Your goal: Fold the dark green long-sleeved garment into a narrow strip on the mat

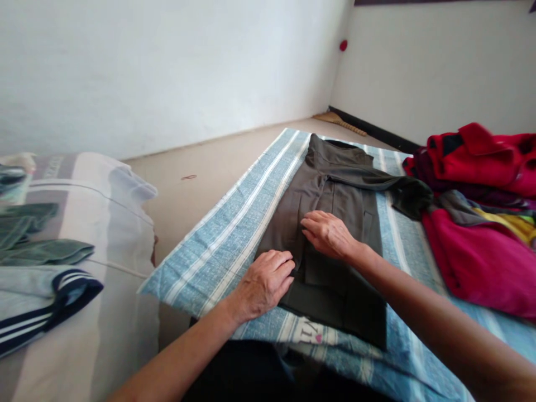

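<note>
In the head view, the left hand [263,285] and right hand [329,234] rest on a dark olive garment [335,290], probably a shirt, each grip open and flat, not clenched. The garment lies folded on a blue striped cloth [209,268], with red clothes [481,251] heaped along that cloth's right edge

Our left forearm [180,349] and right forearm [435,315] reach in from the bottom corners of the view, converging toward the middle. Our left hand [266,285] lies palm down, its fingers [278,267] close together. Our right hand [329,235] lies palm down, higher in view, its fingers [312,225] gently curved. Neither hand grips.
</note>
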Motion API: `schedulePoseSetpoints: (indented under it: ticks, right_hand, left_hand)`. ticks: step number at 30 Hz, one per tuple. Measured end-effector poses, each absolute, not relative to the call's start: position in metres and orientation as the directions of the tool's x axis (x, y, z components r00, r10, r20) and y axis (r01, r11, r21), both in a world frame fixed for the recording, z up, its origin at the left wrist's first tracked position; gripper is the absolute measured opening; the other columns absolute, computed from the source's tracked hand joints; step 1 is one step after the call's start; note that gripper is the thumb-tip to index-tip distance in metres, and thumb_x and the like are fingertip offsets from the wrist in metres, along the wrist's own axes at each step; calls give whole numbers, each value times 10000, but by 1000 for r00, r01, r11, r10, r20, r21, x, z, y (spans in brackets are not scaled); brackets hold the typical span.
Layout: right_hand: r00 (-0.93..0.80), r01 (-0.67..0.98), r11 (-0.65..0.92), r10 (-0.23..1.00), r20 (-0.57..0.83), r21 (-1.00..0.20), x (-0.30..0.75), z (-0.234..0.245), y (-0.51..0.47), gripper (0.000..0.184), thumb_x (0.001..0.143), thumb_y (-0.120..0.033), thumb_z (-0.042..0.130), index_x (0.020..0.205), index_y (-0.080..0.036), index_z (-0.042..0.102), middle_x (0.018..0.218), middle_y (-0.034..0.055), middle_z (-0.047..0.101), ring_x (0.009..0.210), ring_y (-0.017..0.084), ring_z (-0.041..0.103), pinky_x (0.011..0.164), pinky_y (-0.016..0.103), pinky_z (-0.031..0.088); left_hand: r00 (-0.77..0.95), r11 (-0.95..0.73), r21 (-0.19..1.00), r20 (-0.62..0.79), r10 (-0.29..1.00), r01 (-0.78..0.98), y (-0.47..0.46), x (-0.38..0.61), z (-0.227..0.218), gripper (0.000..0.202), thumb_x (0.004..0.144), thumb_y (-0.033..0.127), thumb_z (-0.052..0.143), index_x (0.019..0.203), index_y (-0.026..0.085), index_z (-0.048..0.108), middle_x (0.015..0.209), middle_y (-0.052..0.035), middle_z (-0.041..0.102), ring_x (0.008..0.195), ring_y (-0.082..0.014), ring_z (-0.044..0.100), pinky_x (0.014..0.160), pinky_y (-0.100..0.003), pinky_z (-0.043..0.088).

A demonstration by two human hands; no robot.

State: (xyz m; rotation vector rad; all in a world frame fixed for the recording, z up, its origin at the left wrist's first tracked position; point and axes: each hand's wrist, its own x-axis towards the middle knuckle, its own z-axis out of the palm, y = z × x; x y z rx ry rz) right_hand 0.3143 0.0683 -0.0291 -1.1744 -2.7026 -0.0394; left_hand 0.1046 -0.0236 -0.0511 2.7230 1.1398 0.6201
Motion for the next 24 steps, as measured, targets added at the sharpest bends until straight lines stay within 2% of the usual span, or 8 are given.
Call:
schedulePoseSetpoints:
  ticks: [4,10,16,24]
  right_hand:
    - [-691,687,718,693,206,-111,322,-43,58,176,929,-205,444,966,-177,615,1058,92,628,1011,192,563,889,287,415]
    - [-622,701,691,712,326,-174,337,-45,44,191,928,-209,448,982,-198,631,1102,99,636,1052,199,572,903,322,454]
    - [-645,641,743,658,388,-194,345,-49,18,207,921,-205,461,1002,-189,651,1119,111,656,1047,211,604,911,366,490]
    - [-505,680,668,726,467,-303,363,-56,3,221,901,-197,473,1010,-199,665,1106,109,676,1049,215,623,904,381,518]
  left_hand:
    - [645,-716,250,313,697,652,-23,104,-50,224,876,158,527,1095,147,575,1137,-107,603,1036,-241,561,920,-416,462]
    - [656,-733,240,332,678,636,-25,101,-49,262,868,146,519,1123,156,574,1149,-113,609,1055,-236,567,928,-416,476]
    - [666,-751,228,353,657,620,-26,99,-51,298,866,147,536,1161,132,566,1183,-123,601,1074,-237,565,953,-416,474]
    - [661,-754,222,373,651,618,-26,99,-54,303,886,159,504,1180,147,578,1208,-121,599,1104,-242,560,969,-440,473]
